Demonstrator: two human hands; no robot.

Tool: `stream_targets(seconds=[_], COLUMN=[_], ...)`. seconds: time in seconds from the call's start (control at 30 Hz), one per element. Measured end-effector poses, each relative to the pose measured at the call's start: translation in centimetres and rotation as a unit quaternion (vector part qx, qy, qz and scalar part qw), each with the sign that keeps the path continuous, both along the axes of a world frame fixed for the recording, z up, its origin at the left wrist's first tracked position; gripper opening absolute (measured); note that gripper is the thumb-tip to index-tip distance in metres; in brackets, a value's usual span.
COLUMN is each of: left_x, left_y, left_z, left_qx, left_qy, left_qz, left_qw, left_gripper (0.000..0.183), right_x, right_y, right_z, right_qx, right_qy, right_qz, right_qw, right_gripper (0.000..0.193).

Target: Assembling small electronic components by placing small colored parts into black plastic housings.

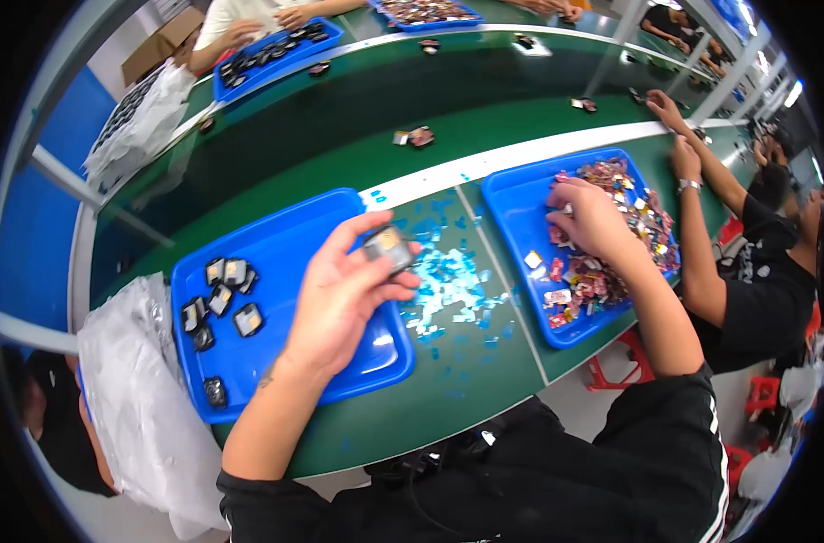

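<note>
My left hand point(344, 281) is closed round a small black square module point(389, 246) with a grey and gold face, held above the right edge of a blue tray point(294, 362). Several similar black modules point(247, 319) lie in that tray's left half. Over on the right, my right hand point(593, 217) reaches into a second blue tray point(511, 204), its fingers curled at the left side of a heap of small pink and metallic parts point(602, 281). What those fingers pinch, if anything, is hidden.
Blue film scraps point(448, 281) litter the green table between the trays. A white rail point(448, 181) separates it from a green conveyor carrying small parts point(416, 137). A plastic bag point(141, 398) hangs at left. A co-worker's arms point(701, 208) rest at right; others sit across.
</note>
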State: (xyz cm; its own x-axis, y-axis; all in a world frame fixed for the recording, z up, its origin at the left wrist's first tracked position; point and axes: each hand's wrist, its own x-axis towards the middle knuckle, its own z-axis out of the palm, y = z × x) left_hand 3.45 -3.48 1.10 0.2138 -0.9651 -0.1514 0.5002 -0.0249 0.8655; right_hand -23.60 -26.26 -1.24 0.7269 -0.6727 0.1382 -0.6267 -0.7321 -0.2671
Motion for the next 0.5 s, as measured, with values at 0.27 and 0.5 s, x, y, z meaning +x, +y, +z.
stream_targets(seconds=[0.27, 0.5], left_x=[-1.2, -1.9], left_y=[0.7, 1.1], left_z=[-0.3, -0.1], left_qx=[-0.008, -0.056], left_qy=[-0.148, -0.337], left_qz=[-0.051, -0.052], left_qw=[0.988, 0.938], left_gripper=[0.027, 0.034], right_x=[-0.2, 2.6], right_y=[4.1, 9.3], right_z=[3.3, 3.4], right_qx=[0.041, 0.27], right_qy=[-0.185, -0.355], right_qz=[-0.066, -0.038], right_qw=[0.98, 0.894], right_gripper=[0.016, 0.009])
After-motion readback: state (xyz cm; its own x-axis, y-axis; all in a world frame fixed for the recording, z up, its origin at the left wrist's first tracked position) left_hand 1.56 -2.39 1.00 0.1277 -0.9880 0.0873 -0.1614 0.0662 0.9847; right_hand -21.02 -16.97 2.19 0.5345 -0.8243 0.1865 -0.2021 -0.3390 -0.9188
